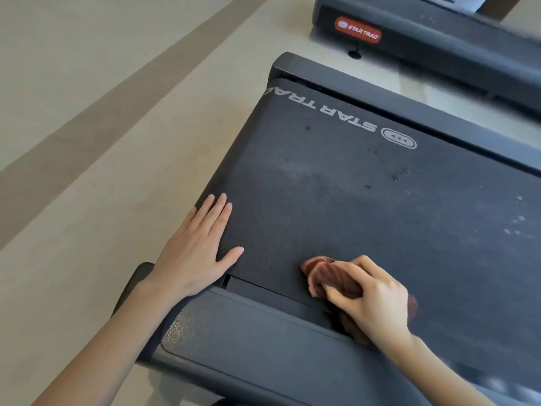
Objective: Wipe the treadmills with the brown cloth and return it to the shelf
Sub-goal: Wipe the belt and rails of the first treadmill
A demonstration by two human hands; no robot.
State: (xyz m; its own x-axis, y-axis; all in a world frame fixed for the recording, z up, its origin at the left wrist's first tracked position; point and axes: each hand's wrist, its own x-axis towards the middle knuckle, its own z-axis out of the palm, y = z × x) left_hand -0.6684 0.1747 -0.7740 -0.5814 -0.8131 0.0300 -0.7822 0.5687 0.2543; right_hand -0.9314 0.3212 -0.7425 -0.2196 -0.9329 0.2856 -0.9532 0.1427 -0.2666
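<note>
A dark treadmill (336,183) fills the middle of the view, its black belt printed with white STAR TRAC lettering and marked with dusty smudges. My right hand (374,297) grips a bunched brown cloth (325,278) and holds it against the belt near the side rail closest to me. My left hand (202,247) lies flat with straight fingers on the belt's rear corner. The shelf is not in view.
A second treadmill (424,39) with a red STAR TRAC badge stands at the top right. Pale floor (102,127) with a darker stripe lies to the left. The grey side rail (263,347) runs along the near edge under my arms.
</note>
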